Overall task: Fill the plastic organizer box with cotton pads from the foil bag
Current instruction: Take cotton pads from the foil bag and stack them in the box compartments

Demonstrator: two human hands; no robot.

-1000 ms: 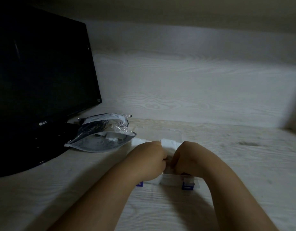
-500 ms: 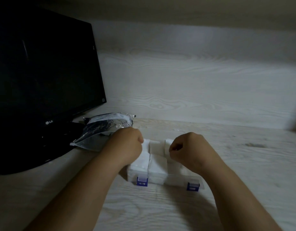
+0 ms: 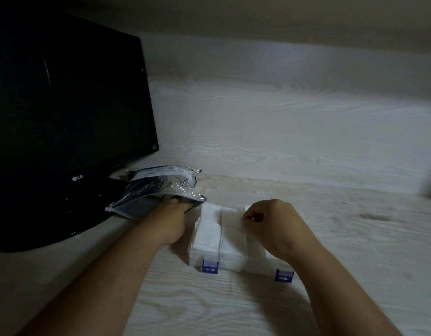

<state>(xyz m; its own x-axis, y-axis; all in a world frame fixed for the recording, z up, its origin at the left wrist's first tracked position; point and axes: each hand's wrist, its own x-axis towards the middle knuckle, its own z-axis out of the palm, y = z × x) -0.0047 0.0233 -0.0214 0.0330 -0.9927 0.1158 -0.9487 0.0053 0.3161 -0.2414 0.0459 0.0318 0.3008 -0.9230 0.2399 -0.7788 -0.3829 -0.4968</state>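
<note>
Okay so, the left hand (image 3: 172, 221) is stretched forward and off to the left, with the forearm running diagonally up from the bottom corner. Its fingers are tucked into the open mouth of the foil bag (image 3: 158, 187). They're hidden in there, so I honestly can't tell if that grip is closed around anything. The right hand (image 3: 275, 224) sits over the right side of the plastic organizer box (image 3: 231, 263) with the wrist bent and the fingers curled in tight. That grip is pinched together on the top edge of an upright pad (image 3: 244, 210) in the right-hand part of the box.

The box is on the pale wood-grain counter (image 3: 355, 238), right between both hands. It's clear-ish white with two blue latches (image 3: 210, 266) on the near side. It's packed with white cotton pads (image 3: 207, 229) in rows side by side, and the left and middle rows look full. The bag is silver and crumpled, lying just beside the box's far left corner, up against the base of a black LG monitor (image 3: 64, 112).
</note>
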